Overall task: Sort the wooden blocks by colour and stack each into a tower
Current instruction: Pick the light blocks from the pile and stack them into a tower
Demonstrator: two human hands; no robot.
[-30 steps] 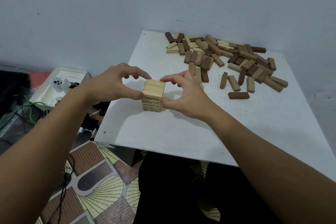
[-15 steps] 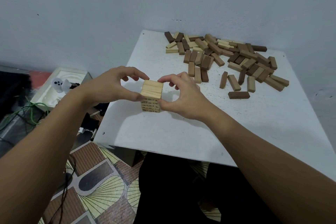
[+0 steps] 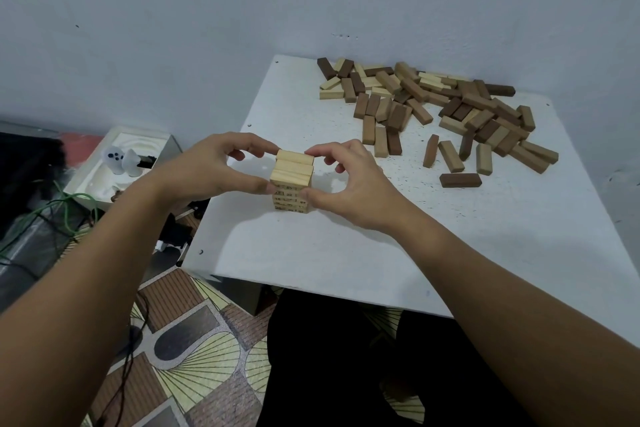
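Our fingers [image 3: 258, 148] curl round the pale block tower [image 3: 293, 181] from both sides, left hand [image 3: 211, 168] and right hand [image 3: 353, 184] pinching it. It stands near the white worktop's [image 3: 450, 236] left edge, well apart from the mixed block pile [image 3: 436, 107].

Both bare forearms reach in from the bottom corners of the frame and meet near its centre. The left hand [image 3: 211, 170] sits centre-left, fingers curled, with the thumb low and the index finger high, pinching inward. The right hand [image 3: 353, 184] mirrors it at centre-right, thumb below and curled fingers above. The 2 hands face each other, fingertips close together.
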